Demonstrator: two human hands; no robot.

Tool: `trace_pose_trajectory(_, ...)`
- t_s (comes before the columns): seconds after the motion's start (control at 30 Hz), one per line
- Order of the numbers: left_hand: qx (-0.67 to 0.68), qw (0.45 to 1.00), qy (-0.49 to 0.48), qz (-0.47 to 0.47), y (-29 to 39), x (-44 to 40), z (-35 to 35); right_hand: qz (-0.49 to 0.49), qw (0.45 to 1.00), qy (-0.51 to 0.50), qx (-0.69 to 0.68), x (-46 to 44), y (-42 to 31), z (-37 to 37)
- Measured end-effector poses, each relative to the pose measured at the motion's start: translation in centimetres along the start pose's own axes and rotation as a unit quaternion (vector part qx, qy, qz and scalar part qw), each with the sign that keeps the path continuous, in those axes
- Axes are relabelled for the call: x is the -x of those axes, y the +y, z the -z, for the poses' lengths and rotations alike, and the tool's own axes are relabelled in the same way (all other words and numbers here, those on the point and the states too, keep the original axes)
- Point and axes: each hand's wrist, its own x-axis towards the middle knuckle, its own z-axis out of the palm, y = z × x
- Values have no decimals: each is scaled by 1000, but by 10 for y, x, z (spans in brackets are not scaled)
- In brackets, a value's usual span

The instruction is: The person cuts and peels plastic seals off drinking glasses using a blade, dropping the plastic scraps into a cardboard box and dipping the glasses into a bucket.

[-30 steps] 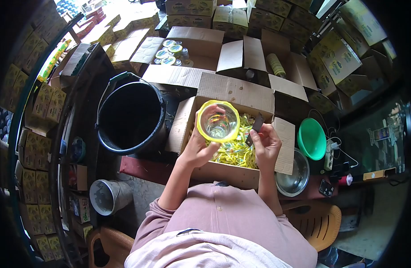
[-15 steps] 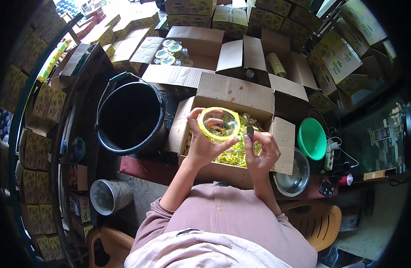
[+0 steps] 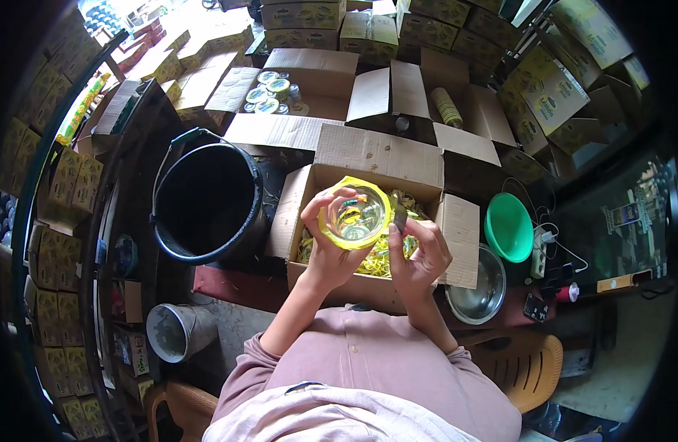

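- At the far left, cartons (image 3: 59, 317) stand stacked in columns on a rack.
- Next comes a pail (image 3: 180, 331), pale and grimy, on the floor, tilted so that its mouth faces left.
- Above and behind it is a big black bucket (image 3: 208, 199), its handle raised over the rim at the upper left.
- Behind the bucket and a little to the right, an open box (image 3: 313, 62) holds a cluster of lidded tubs (image 3: 269, 94) in its left part.
- The left hand (image 3: 328, 250) is curled about the left side and underside of a cup, fingers at its edge and thumb below.
- The cup (image 3: 359, 215), clear with a yellow rim, is held up over the near box, its mouth turned toward the wearer.
- That near box (image 3: 379, 151) lies open beneath both hands, with yellow scraps (image 3: 379, 264) inside.
- The right hand (image 3: 420, 254) is partly closed, pinching a small dark blade (image 3: 400, 216) between thumb and fingers; the blade sits at the cup's right rim, though whether it touches is unclear.
- Farther back, a stack of round yellow pieces (image 3: 447, 108) leans in another open box (image 3: 493, 114).
- Right of the near box, a metal bowl (image 3: 477, 295) stands just in front of a green bowl (image 3: 510, 228).
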Motion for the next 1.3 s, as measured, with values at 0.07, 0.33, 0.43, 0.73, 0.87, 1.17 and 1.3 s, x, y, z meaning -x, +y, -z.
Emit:
trace_pose_trajectory(0.07,-20,1000,-1,1,-3,1,2,15,1000,12,-3,-1,-1,0)
trace_pose_trajectory(0.33,-163,985,-3,-53,6,-6,2,54,998,-22,0,1,0,-4)
trace_pose_trajectory(0.43,-211,975,-12,-74,7,-6,3,46,999,-16,4,1,1,-6)
trace_pose_trajectory(0.73,-136,988,-6,-74,0,-4,-1,48,998,12,30,-2,-1,-10)
trace_pose_trajectory(0.87,-158,985,-11,-72,2,-3,0,37,998,12,46,-2,0,-11)
trace_pose_trajectory(1.17,-165,982,-57,-67,2,-1,4,12,999,-16,51,-13,3,-7)
trace_pose_trajectory(1.3,-136,987,-72,-55,0,-2,6,-12,1000,-27,8,-15,7,-4)
